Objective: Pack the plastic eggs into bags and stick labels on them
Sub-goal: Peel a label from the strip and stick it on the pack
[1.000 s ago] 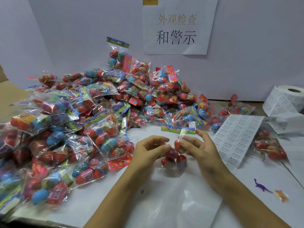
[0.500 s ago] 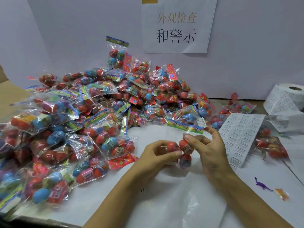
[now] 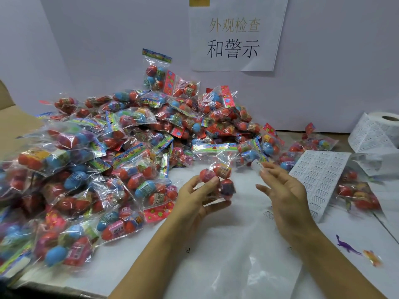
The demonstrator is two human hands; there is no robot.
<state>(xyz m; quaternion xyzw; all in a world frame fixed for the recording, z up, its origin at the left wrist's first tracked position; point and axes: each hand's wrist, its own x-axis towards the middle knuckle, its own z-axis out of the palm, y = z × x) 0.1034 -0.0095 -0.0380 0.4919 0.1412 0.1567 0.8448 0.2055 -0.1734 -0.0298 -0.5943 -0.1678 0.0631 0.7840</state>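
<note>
A sign [image 3: 236, 37] on the far wall reads 外观检查 和警示. The label sheet [image 3: 321, 180] at right carries print too small to read; a label roll [image 3: 380, 130] sits far right. The left hand [image 3: 194, 201] grips a bag [image 3: 218, 169] of red eggs above the white table [image 3: 133, 262]. The right hand [image 3: 282, 195], on the bag half a second ago, has let go and now pinches a small label [image 3: 258, 166] at its fingertips. A pile [image 3: 103, 160] of packed bags fills the left.
</note>
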